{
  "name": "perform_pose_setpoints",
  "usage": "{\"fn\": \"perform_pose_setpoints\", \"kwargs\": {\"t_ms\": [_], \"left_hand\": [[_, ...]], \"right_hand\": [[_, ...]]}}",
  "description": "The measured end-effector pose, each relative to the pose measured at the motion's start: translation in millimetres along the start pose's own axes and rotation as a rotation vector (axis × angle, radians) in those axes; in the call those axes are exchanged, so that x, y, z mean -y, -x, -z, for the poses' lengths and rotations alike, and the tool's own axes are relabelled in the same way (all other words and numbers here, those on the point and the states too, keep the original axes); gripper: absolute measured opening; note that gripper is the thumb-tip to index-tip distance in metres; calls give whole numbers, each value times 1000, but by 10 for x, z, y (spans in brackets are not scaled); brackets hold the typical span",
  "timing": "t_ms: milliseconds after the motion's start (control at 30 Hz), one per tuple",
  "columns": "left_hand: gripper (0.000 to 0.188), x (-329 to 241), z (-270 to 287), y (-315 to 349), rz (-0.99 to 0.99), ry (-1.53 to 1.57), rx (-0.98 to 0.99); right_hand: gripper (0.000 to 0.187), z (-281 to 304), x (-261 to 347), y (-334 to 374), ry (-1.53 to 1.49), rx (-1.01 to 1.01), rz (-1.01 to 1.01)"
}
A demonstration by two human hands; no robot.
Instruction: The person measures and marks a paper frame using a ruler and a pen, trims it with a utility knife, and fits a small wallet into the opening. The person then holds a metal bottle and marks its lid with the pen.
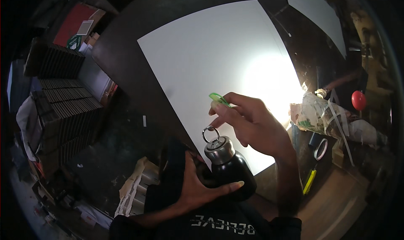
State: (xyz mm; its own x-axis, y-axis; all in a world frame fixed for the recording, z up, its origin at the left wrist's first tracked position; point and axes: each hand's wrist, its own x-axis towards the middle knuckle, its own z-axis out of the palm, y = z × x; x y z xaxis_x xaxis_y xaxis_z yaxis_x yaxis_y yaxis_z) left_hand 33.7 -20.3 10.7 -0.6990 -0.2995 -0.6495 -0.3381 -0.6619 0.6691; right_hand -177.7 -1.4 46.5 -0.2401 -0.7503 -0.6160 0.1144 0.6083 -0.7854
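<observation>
My left hand (195,187) wraps round a small black bottle (237,172) with its thumb along the side; the bottle leans near my body. Its steel cap (220,152) is on and carries an upright metal ring (211,128). Above it, my right hand (259,124) pinches a small bright green, see-through plastic piece (218,98) between thumb and forefinger. A lower finger of that hand reaches down to the ring; I cannot tell if it touches. Behind both hands lies a large white sheet (185,55) on the dark table.
A wrapped lamp (317,114) shines on the sheet from the right. Near it are a tape roll (321,149), a yellow cutter (310,182) and a red ball-shaped thing (359,100). Stacked dark boards (69,101) stand at left. Another white sheet (317,13) lies far right.
</observation>
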Motion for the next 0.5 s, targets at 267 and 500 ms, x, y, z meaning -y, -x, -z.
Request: {"fn": "perform_pose_setpoints", "kwargs": {"t_ms": [267,500], "left_hand": [[98,-88,-13,-10,27,-22,10],[96,-102,-49,-22,5,18,14]], "right_hand": [[31,0,68,300,-36,-5,141],[26,28,46,285,-69,-38,213]]}}
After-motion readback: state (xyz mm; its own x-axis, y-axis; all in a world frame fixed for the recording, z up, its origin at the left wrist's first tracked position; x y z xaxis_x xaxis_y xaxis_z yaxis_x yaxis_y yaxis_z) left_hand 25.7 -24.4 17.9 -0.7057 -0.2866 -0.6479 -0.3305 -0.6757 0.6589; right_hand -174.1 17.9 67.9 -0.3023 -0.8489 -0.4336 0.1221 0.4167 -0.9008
